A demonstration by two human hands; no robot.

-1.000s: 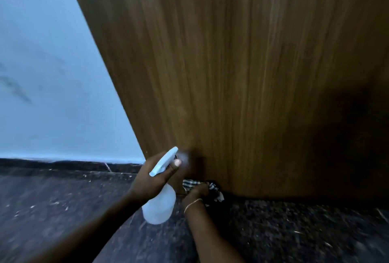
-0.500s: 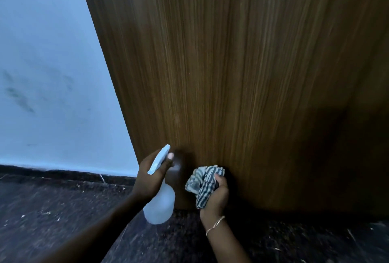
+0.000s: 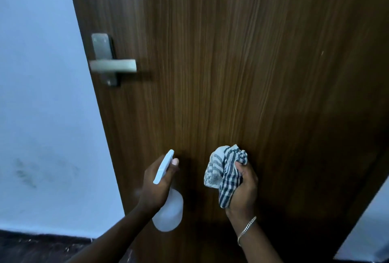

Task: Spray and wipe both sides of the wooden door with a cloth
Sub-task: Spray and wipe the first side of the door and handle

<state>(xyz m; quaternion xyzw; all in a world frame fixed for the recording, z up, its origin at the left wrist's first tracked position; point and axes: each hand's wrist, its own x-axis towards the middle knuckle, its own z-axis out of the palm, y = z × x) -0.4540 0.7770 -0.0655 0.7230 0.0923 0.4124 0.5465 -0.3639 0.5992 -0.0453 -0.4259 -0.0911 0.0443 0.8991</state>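
Holding bottle [image 3: 167, 210] in your left hand [image 3: 155, 187], fingers wrapped | right hand [image 3: 242, 189] fisted on cloth [image 3: 225, 170] near door [image 3: 231, 73] | risk: spray hits handle [image 3: 112, 66] or wall [image 3: 42, 94] if aim drifts left

Dim, bluish illumination is recorded. The wooden door [image 3: 231, 63] is brightest at mid-panel and darkened toward its lower right. Slight softness is noted throughout; straight edges are bowed by wide-angle distortion.

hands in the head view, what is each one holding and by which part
Left hand grips the spray bottle at its neck, below the white spray head. Right hand holds the bunched checked cloth around its middle, its fingers closed.
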